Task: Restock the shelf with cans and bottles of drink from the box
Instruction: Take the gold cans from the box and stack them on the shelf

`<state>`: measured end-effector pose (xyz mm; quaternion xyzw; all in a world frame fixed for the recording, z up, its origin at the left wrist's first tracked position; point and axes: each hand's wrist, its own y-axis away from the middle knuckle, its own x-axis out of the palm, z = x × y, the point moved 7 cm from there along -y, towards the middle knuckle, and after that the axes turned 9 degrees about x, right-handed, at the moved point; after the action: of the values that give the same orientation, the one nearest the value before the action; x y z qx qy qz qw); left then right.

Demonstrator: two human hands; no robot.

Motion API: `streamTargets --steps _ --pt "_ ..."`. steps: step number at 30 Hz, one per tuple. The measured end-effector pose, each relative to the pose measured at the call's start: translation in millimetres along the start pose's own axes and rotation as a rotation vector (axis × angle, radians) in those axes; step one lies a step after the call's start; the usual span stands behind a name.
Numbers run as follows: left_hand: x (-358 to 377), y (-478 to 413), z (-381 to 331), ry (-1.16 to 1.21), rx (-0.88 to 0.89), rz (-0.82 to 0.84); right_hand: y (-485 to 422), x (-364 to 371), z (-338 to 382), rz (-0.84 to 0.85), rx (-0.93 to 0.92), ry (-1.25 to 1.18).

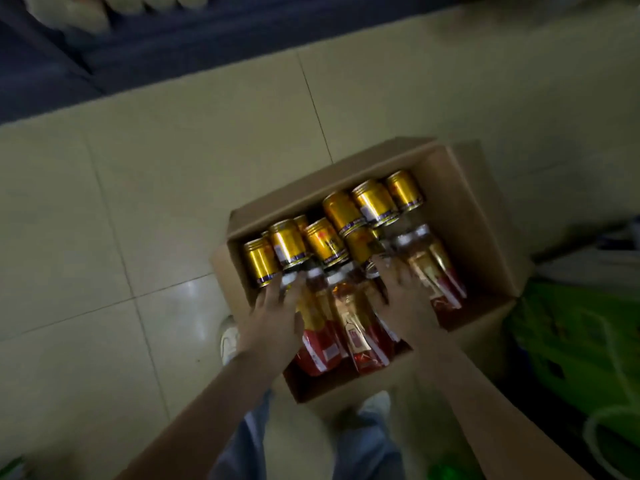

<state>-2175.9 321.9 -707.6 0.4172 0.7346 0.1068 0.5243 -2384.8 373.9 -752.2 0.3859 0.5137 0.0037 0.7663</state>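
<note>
Currently | step: pick from cardboard box [464, 216] on floor [138, 202] | left hand [273, 310], right hand [403, 296]: both apparently unclenched (blurred), resting on red-labelled bottles [360, 334] beside gold cans [374, 199] | next: clasp one bottle, lift.

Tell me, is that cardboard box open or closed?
Open: the box has flaps spread outward; gold cans and bottles show inside.

The box [460, 216] stands on the floor [138, 202], just ahead of the person's shoes [228, 337]. Inside it, cans [332, 240] crowd the far half and bottles [360, 334] lie in the near half, caps toward the cans. The left hand [273, 313] is over the leftmost bottle, the right hand [405, 299] over bottles further right. A crate [571, 341] sits right of the box. The shelf [173, 36] runs behind, well apart.
</note>
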Motion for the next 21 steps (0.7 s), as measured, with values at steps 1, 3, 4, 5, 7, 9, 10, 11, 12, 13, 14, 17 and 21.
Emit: streamTargets --steps 1,3,4,5,7,9,10,11,12,13,14,17,21 --pt "9 -9 7 0.006 0.010 0.001 -14 12 -1 0.001 -0.003 -0.011" --pt "26 -22 20 0.040 0.023 0.012 -39 30 -6 -0.027 0.033 -0.111" --pt "34 -26 27 0.064 0.023 0.020 -49 39 -9 -0.030 0.072 -0.170" --pt "40 -29 33 0.089 0.022 0.026 -57 47 -12 -0.021 0.105 -0.211" --pt "45 -33 40 0.139 0.019 0.028 -67 57 -16 -0.024 0.136 -0.235" --pt "47 -34 41 0.179 0.017 0.031 -67 59 -13 -0.062 0.121 -0.223" --pt "46 -33 41 0.192 0.014 0.037 -64 58 -11 -0.081 0.107 -0.223" --pt "44 -33 39 0.201 0.010 0.041 -58 57 -9 -0.100 0.099 -0.230" --pt "42 -34 36 0.218 0.009 0.038 -50 55 -8 -0.116 0.103 -0.244" --pt "39 -36 31 0.271 0.006 0.034 -41 53 -7 -0.131 0.110 -0.267" --pt "37 -38 26 0.374 -0.015 0.038 -31 50 -5 -0.148 0.112 -0.294" --pt "35 -43 7 0.848 -0.159 0.105 4 34 16 -0.258 0.027 -0.359" --pt "33 -50 -11 1.456 -0.357 0.074 38 25 70 -0.295 -0.095 -0.400"
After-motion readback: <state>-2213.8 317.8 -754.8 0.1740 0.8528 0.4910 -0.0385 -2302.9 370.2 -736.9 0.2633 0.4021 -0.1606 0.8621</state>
